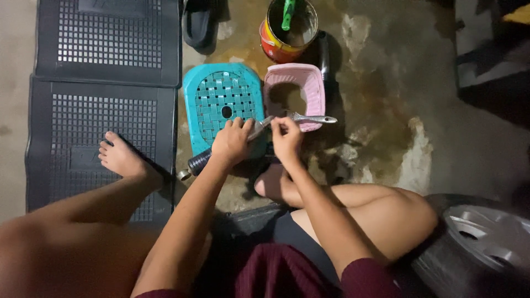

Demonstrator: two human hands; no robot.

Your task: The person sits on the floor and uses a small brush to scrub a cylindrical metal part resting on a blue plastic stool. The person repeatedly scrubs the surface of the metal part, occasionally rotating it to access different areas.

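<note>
Metal tool (259, 129) with a black ribbed handle sits in the left hand (232, 142), above the floor at the lower edge of the teal stool, handle end poking out lower left toward a small metal ring (184, 175) on the floor. Far left: two black rubber car mats (99, 99) laid on the floor, bare left foot (122, 159) resting on the nearer one. Next right: teal plastic stool (221, 102), lattice top with a centre hole, standing on wet stained concrete (381, 94). Left hand grip is clenched around the black handle, knuckles up, silver shaft running up-right toward the other hand. Right hand (286, 138) is just beside it, fingers pinched on the near end of a silver wrench (312, 118); wrench lies roughly level, far end reaching across the pink basket's front rim. Cannot tell whether tool and wrench touch between the hands. Pink plastic basket (298, 88) stands touching the stool's right side. Behind it: open paint can (287, 30), red-orange wall, dark liquid inside, green stick (287, 14) standing in it. Black sandal (197, 25) left of the can. Right knee folded under the right forearm. Bottom right corner: tyre with silver hubcap (486, 234).
</note>
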